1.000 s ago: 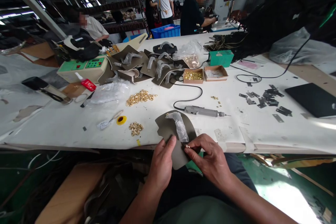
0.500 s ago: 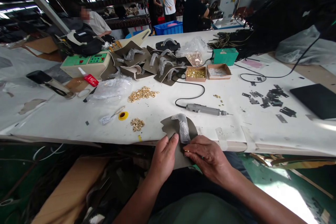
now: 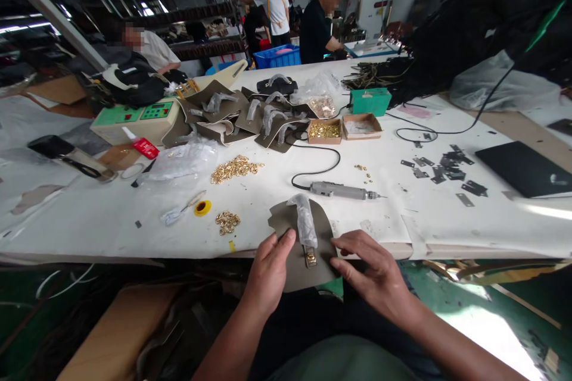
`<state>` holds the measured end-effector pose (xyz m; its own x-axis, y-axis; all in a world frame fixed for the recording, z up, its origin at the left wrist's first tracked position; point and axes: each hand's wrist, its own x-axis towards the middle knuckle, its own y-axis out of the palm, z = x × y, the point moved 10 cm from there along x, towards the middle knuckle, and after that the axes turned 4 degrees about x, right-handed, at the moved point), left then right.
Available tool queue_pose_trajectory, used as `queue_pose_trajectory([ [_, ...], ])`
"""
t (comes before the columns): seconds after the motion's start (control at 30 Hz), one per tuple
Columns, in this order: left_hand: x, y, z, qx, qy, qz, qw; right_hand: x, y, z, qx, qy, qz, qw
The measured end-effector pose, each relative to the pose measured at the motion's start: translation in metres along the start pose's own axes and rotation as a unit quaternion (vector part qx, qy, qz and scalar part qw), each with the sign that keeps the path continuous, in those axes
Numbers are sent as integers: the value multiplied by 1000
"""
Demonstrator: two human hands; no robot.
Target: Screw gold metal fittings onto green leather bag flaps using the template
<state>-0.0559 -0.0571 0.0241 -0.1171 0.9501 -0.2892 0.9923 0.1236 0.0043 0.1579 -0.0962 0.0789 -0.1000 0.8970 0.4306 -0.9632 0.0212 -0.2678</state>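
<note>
My left hand (image 3: 270, 268) is closed on the left side of a dark olive, leather-like panel (image 3: 292, 277), thumb on top. The panel overhangs the table's front edge. On it lies a strap-like handle (image 3: 306, 223) wrapped in clear plastic. At the handle's lower end a gold-coloured metal fitting (image 3: 310, 257) shows inside a rectangular outline. My right hand (image 3: 370, 268) is at the panel's right edge, thumb and fingers apart; whether the fingertips touch the panel I cannot tell. Beyond the panel lies a grey electric screwdriver (image 3: 342, 190) with its cable.
Gold-coloured hardware piles (image 3: 236, 168) lie left, near a yellow tape roll (image 3: 202, 208). Small boxes (image 3: 325, 131), more panels (image 3: 214, 104) and a green box (image 3: 370, 101) stand behind. Dark metal plates (image 3: 451, 166) and a black flat item (image 3: 527, 168) lie right. Several people work beyond.
My right hand has moved off the handle's lower end to the panel's right edge, and its fingers have spread. The gold-coloured fitting there is now uncovered. My view has shifted slightly.
</note>
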Motion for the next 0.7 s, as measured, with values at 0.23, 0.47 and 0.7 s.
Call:
queue_pose_trajectory([
  [0.23,-6,30,-13,39,25,64,997,-2,-10,-25,43,200,-53,978],
  [0.47,-7,33,-13,13,19,34,999,-12,-3,-22,129,211,-31,968],
  [0.7,5,16,4,196,125,20,972,-11,-5,-26,437,286,-49,851],
])
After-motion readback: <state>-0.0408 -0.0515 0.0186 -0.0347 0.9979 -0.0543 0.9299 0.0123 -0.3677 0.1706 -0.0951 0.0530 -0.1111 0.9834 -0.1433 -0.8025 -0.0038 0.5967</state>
